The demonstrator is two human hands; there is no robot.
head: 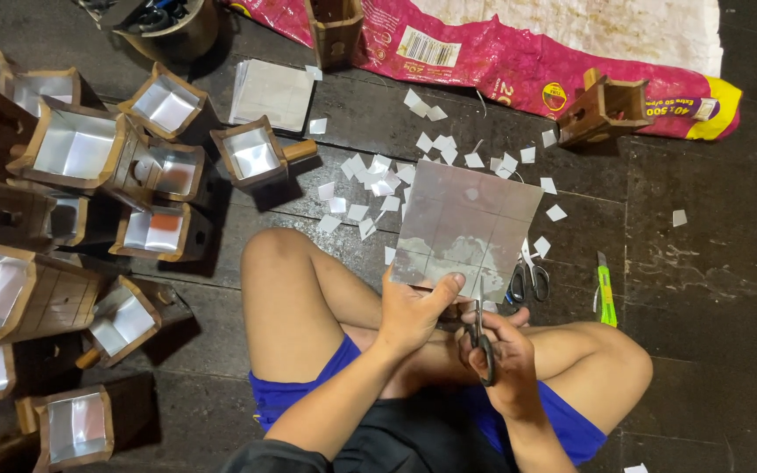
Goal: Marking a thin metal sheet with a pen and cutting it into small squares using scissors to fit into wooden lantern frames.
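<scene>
I sit cross-legged on a dark floor. My left hand (413, 307) pinches the near edge of a shiny silver sheet (470, 223) marked with a grid of fold lines, holding it up over my knees. My right hand (497, 350) grips dark-handled scissors (482, 337), their blades at the sheet's bottom edge. A second pair of scissors (527, 278) lies on the floor just right of the sheet.
Several wooden boxes lined with silver foil (76, 144) crowd the left side. Small cut foil squares (370, 175) litter the floor ahead. A green utility knife (605, 293) lies at right. A pink sack (501, 61) and a stack of foil sheets (272, 92) sit beyond.
</scene>
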